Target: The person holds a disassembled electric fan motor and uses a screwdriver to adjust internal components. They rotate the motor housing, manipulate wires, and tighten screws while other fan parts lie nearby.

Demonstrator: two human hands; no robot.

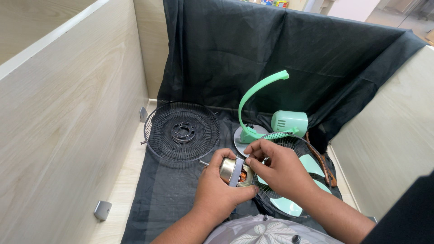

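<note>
1. holding a small fan motor (236,171) in the left hand (220,190), fingers clenched around its brass-coloured housing, copper winding showing at the open side, thin shaft poking out toward the left.
2. pinching at the top of the same motor with the right hand (281,169), thumb and fingertips closed on its upper edge, wrist resting over a green-bladed fan grille (302,180).
3. sitting over the near middle of a black cloth (172,199) spread on a pale wooden worktop (118,199), motor raised just above the cloth.
4. lying flat just beyond the left hand, toward the left edge of the cloth, a round black wire grille (182,132).
5. standing near the far edge, behind the right hand, a mint-green fan stand (258,106) with a curved arm on a round grey base, and just beside it a mint-green motor cover (290,122).
6. resting on bare wood at the near left corner, a small grey metal bracket (102,210).
</note>
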